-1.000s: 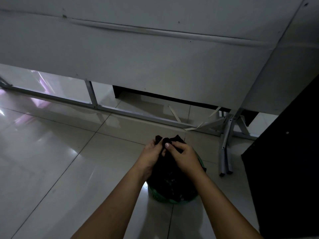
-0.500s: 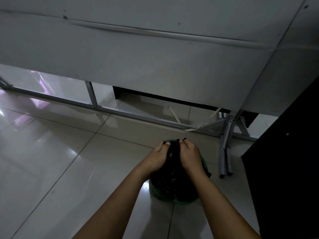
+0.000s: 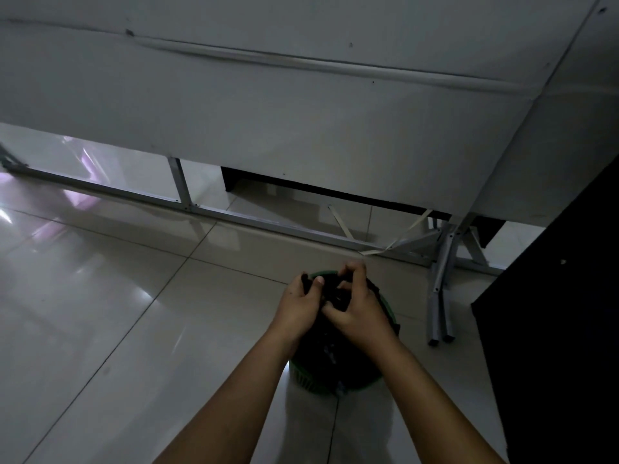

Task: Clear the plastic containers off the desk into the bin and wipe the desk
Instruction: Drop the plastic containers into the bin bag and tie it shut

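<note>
A green slatted bin [image 3: 306, 380] stands on the tiled floor, lined with a black plastic bag [image 3: 326, 349] that fills it. Both of my hands are over the bin's top. My left hand [image 3: 299, 304] pinches the gathered bag edge at its left. My right hand [image 3: 356, 308] grips the bunched bag top with curled fingers, close against the left hand. What lies inside the bag is hidden. No plastic containers or desk top show.
A grey partition panel [image 3: 301, 122] on a metal frame [image 3: 234, 216] runs across the back. Folded metal legs [image 3: 442, 289] stand right of the bin. A black panel [image 3: 552, 313] rises at the right. Glossy floor tiles [image 3: 100, 313] spread to the left.
My hands have shifted slightly away from me over the bin. The bag top, held up a second ago, is now bunched lower between both hands, with the right fingers curled over it.
</note>
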